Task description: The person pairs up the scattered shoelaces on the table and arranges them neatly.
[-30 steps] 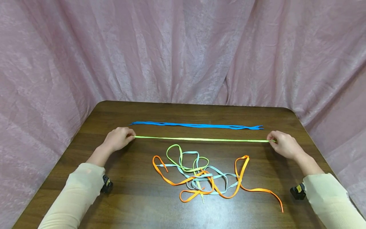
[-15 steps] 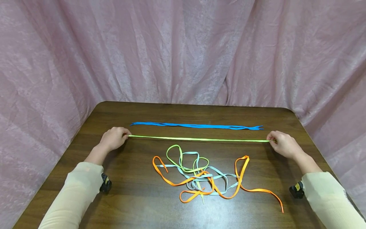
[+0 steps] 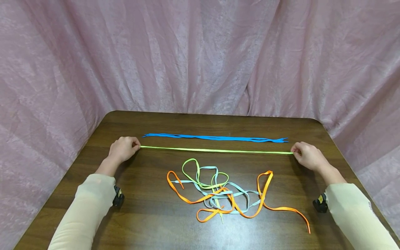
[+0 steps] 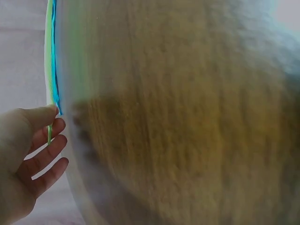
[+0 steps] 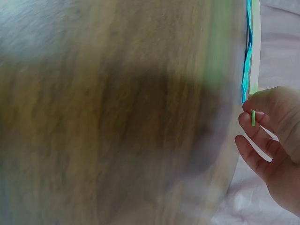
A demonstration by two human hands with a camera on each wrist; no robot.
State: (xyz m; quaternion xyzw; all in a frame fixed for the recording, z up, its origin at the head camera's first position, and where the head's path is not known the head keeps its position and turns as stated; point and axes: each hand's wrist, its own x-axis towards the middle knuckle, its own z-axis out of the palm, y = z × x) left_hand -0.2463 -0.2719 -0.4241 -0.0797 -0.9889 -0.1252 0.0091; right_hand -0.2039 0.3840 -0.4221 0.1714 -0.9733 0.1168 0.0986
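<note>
A yellow-green shoelace (image 3: 215,150) stretches straight across the table between my two hands. My left hand (image 3: 123,148) pinches one end between thumb and index finger; in the left wrist view a short green tip (image 4: 49,134) pokes out below the thumb. The other end is pinched by my right hand (image 3: 309,156), its green tip (image 5: 253,118) showing under the thumb in the right wrist view. Just beyond the stretched lace, several blue shoelaces (image 3: 215,138) lie side by side, roughly parallel to it.
Nearer the front, a loose tangle holds an orange shoelace (image 3: 265,187), a light blue shoelace (image 3: 240,189) and another yellow-green shoelace (image 3: 184,170). They lie on the dark wooden table (image 3: 150,215). Pink curtains (image 3: 200,59) hang behind the table and at its sides.
My left hand has moved a little outward to the left, drawing the yellow-green shoelace taut. Both hands have shifted slightly toward the blue laces. The tangle has stayed put.
</note>
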